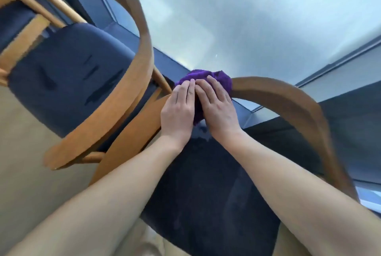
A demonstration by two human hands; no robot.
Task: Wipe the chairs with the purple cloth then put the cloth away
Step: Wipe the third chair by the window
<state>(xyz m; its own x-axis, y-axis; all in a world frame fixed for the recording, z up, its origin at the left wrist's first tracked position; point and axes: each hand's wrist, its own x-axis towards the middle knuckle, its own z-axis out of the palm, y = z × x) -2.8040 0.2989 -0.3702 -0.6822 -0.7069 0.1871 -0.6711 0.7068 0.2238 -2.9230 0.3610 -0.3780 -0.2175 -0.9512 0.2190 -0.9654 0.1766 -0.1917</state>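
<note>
On chair back (pixel 288 99), purple cloth (pixel 198 74), left hand (pixel 177 111), right hand (pixel 218 109), straight fingers (pixel 190 88) pressing it

Crowded left, open seat
The neighbouring chair's back (pixel 142 49) nearly met the near chair's rail (pixel 288 99); its seat (pixel 206 183) below lay open.

Fuzzy purple cloth (pixel 208 79), smooth wooden chair frame (pixel 288 99), matt dark fabric seat (pixel 206 183)

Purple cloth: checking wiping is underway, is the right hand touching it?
Touching. Head view shows the right hand lying flat on the purple cloth atop the chair back.
</note>
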